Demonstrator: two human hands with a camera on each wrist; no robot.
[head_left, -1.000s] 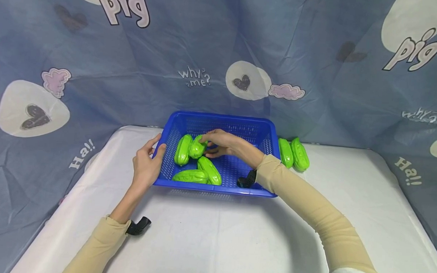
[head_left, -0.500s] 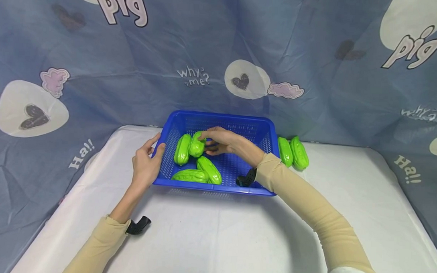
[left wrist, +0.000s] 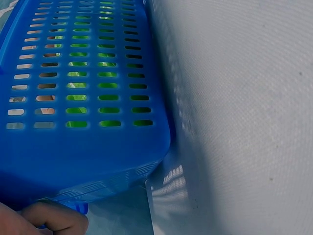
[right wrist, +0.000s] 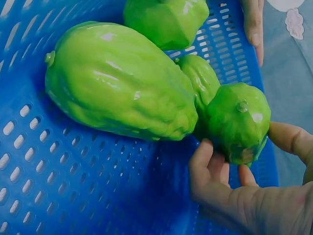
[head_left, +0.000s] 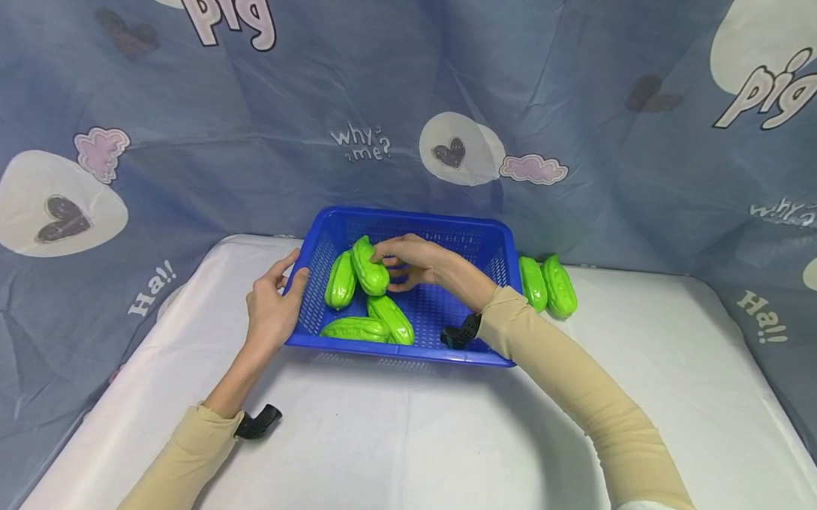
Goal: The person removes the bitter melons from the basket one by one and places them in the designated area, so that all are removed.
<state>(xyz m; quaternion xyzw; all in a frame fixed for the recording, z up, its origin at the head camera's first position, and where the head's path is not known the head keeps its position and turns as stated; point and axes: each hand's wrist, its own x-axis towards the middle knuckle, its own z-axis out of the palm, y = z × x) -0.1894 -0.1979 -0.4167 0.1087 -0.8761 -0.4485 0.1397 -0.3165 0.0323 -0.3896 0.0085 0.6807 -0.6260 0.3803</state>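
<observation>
Inside the blue basket (head_left: 459, 354), my right hand (head_left: 415, 259) pinches a glossy green bitter melon (head_left: 369, 267) between thumb and fingers. In the right wrist view the held bitter melon (right wrist: 239, 122) shows its stub end, with the fingers beneath and the thumb at its side. It leans against another bitter melon (head_left: 341, 281) by the basket's left wall. Two more bitter melons, one slanted (head_left: 390, 320) and one lying crosswise (head_left: 355, 329), sit near the front wall. My left hand (head_left: 274, 306) grips the basket's left rim; in the left wrist view only its curled fingers (left wrist: 54, 218) show.
Two more bitter melons, one (head_left: 533, 284) beside the basket's right wall and another (head_left: 560, 287) next to it, lie on the white-covered table (head_left: 375, 434). A printed blue cloth (head_left: 387, 82) hangs close behind the basket.
The bitter melon in my right hand has tipped from end-on to lengthwise, its far end shifting up toward the basket's back. My left hand stays on the rim.
</observation>
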